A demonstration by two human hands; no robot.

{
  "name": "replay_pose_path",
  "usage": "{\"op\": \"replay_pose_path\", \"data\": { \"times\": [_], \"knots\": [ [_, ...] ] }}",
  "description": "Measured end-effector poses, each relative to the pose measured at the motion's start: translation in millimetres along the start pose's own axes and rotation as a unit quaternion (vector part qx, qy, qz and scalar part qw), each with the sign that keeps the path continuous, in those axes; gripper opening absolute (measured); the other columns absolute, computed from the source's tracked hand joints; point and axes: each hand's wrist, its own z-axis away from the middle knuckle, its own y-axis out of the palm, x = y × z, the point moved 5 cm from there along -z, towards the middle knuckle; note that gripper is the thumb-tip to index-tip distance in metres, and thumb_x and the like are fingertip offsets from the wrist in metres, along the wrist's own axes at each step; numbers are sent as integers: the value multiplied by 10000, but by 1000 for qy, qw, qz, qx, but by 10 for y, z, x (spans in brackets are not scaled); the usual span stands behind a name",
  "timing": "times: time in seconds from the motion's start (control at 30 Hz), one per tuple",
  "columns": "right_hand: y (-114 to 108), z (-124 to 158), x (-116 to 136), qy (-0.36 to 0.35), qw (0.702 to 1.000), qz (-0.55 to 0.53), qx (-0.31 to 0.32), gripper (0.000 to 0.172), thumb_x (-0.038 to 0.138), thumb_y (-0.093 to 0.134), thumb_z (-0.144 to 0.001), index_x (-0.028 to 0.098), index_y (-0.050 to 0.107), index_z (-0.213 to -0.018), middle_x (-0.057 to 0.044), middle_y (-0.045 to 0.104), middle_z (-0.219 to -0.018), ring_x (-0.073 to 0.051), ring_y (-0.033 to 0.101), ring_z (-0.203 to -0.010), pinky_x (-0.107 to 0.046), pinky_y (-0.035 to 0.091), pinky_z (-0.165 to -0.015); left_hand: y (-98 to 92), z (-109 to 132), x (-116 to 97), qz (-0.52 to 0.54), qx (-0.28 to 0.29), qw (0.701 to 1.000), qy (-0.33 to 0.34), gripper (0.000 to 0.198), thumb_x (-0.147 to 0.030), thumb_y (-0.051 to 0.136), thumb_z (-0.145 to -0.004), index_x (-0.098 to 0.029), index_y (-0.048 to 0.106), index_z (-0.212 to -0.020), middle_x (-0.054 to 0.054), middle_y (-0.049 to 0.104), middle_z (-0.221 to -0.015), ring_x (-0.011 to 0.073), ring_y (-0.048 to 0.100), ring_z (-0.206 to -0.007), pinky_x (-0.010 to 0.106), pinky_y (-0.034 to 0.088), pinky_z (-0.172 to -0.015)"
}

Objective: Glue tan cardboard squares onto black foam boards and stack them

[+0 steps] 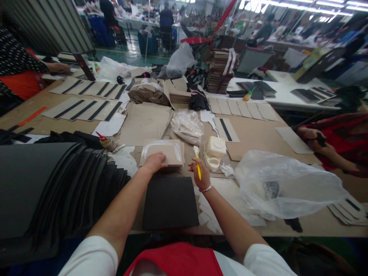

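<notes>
My left hand [155, 161] grips the front edge of the top cardboard piece [162, 149] on a small stack, its fingers bent over the edge. White glue runs in a curved stripe near that piece's far and right edges. Closed in my right hand [202, 175] is a yellow-handled brush [198, 165], bristles pointing away and coated white. Beside it, to the right, stands a cream plastic container [216, 147] with an open mouth low at its front. A black square board [171, 203] lies flat between my forearms, just in front of the stack.
Stacked dark grey sheets [57, 191] rise at the left. A clear plastic bag [290, 184] spreads over the right side. Strip-marked cardboard rows [86, 109] and a red-tipped glue bottle [107, 142] lie farther left. A co-worker's hands [322, 143] work at the right, another's arm [57, 68] at the far left.
</notes>
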Motion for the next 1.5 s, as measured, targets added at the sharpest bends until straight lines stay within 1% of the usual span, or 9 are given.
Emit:
{"op": "replay_pose_path", "data": {
  "times": [0.27, 0.4, 0.5, 0.63, 0.87, 1.03, 1.13, 1.3, 1.5],
  "knots": [
    [298, -75, -85, -58, 989, 140, 5, 226, 328, 388, -925, 177, 528, -1018, -86, 654, -932, -176, 621, -861, -324, 481, -803, 80, 159, 36, -13, -13, 1000, 7, 284, -284, 360, -926, -160, 576, -1063, 93, 641, -974, 191, 593, -909, 283, 427, -766],
    [557, -158, -39, -106, 958, 260, 53, 206, 197, 399, -892, 163, 585, -974, -90, 647, -856, -201, 588, -849, -321, 440, -798, 106, 264, -21, -28, -100, 995, 14, 335, -360, 335, -933, -156, 556, -1081, 119, 609, -1039, 218, 541, -1005, 325, 410, -859],
    [583, -177, -44, -111, 948, 297, 15, 209, 190, 397, -892, 152, 595, -946, -88, 638, -814, -209, 566, -825, -326, 418, -783, 67, 220, -98, -37, -149, 988, 9, 469, -502, 479, -851, -172, 509, -1183, 140, 517, -1238, 262, 452, -1134, 363, 389, -915],
    [463, -89, -70, -125, 947, 292, -43, 223, 219, 392, -905, 143, 593, -965, -98, 640, -879, -206, 547, -838, -328, 403, -791, 69, 45, -121, -42, -74, 996, 1, 393, -447, 560, -819, -172, 565, -1100, 121, 564, -1140, 262, 487, -1058, 357, 424, -851],
    [492, 61, -93, -183, 908, 369, 74, 238, 132, 445, -845, 165, 624, -999, -79, 635, -808, -213, 519, -843, -312, 347, -744, 15, -31, -123, -49, 11, 998, 42, 283, -324, 471, -878, -134, 618, -1027, 137, 583, -1082, 248, 521, -1037, 334, 440, -847],
    [508, 44, -49, -193, 886, 412, 87, 240, 138, 483, -836, 181, 630, -1022, -89, 648, -830, -227, 517, -882, -323, 326, -767, 22, -72, -254, -52, 40, 996, 55, 286, -126, 385, -871, -91, 628, -1018, 169, 627, -1004, 231, 579, -984, 334, 445, -850],
    [519, 18, -46, -205, 881, 419, 82, 250, 137, 479, -839, 180, 620, -1041, -94, 657, -869, -236, 521, -899, -334, 330, -778, 10, -112, -322, -55, 39, 996, 58, 266, -150, 412, -868, -90, 640, -990, 170, 640, -976, 234, 591, -961, 330, 452, -837],
    [497, -94, -191, -156, 912, 379, 32, 278, 85, 434, -821, 152, 589, -1042, -95, 656, -890, -221, 540, -873, -320, 370, -767, 3, -174, -435, -59, 0, 997, 41, 381, -351, 478, -869, -52, 614, -1062, 211, 594, -1042, 294, 550, -1008, 362, 451, -826],
    [481, -273, -355, -16, 941, 337, 9, 210, 116, 410, -828, 120, 552, -983, -99, 637, -821, -212, 569, -735, -326, 411, -691, 83, -215, -535, -52, 1, 998, 28, 317, -196, 376, -898, -46, 629, -1018, 198, 595, -1014, 262, 543, -983, 329, 441, -807]
  ]
}}
